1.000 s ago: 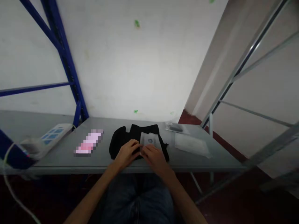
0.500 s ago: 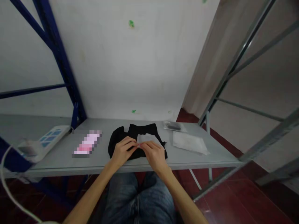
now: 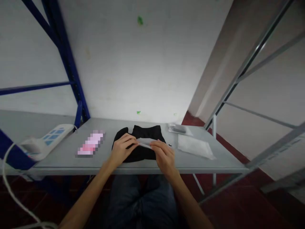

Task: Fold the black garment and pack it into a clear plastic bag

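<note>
A thin, whitish translucent piece, like a small plastic bag, stretches between my two hands above a black cloth item. My left hand pinches its left end between thumb and fingers. At the right end, my right hand grips it in the same way. Beneath both hands the black cloth lies spread on the grey tabletop, its middle partly hidden by the hands and the translucent piece.
To the right lie a flat white packet and a clear bag with something dark inside. A pixelated phone-like object is on the left. Beyond it sits a white power strip with a cable. Blue and grey metal frames flank the table.
My hands have moved apart from where they met in the middle. The translucent piece now spans the gap between them. The view has shifted slightly.
</note>
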A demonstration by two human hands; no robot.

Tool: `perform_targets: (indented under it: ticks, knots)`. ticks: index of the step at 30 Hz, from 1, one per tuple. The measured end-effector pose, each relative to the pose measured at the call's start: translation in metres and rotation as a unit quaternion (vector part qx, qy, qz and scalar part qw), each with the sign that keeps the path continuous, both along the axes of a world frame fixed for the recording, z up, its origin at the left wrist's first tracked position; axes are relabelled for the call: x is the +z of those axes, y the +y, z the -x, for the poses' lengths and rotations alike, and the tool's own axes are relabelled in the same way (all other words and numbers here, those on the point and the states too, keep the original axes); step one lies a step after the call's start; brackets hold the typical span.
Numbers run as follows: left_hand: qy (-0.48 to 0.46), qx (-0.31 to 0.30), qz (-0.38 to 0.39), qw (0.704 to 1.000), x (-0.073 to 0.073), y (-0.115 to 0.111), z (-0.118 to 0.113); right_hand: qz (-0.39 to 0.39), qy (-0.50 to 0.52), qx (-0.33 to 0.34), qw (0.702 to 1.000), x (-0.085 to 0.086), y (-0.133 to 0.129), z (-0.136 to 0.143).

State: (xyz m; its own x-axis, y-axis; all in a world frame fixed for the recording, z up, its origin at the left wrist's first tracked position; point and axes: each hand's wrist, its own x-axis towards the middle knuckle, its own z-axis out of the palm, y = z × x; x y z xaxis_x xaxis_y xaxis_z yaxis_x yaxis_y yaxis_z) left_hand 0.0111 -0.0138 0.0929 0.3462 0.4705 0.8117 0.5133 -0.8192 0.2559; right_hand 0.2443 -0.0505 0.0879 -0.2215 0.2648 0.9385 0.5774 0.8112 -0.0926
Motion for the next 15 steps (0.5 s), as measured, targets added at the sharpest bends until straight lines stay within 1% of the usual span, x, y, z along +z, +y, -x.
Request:
perform_targets:
  ticks: [3, 7, 9, 12, 15]
  knots:
    - [-0.012, 0.025, 0.002, 1.0, -0.002, 0.006, 0.012, -0.002, 0.052, 0.002, 0.999, 0.007, -0.001, -0.007]
    - [-0.021, 0.054, 0.006, 0.998, -0.003, 0.012, 0.022, 0.039, 0.091, -0.025, 0.995, 0.007, 0.005, -0.013]
    - [-0.022, 0.065, 0.004, 0.998, 0.0, 0.011, 0.023, 0.065, 0.126, -0.044, 0.989, 0.003, 0.011, -0.014]
    - [-0.021, 0.073, -0.001, 0.997, 0.009, 0.007, 0.021, 0.097, 0.177, -0.077, 0.976, -0.002, 0.018, -0.017]
    - [-0.007, 0.075, 0.013, 0.997, 0.018, 0.001, 0.019, 0.119, 0.19, -0.102, 0.969, -0.002, 0.021, -0.021]
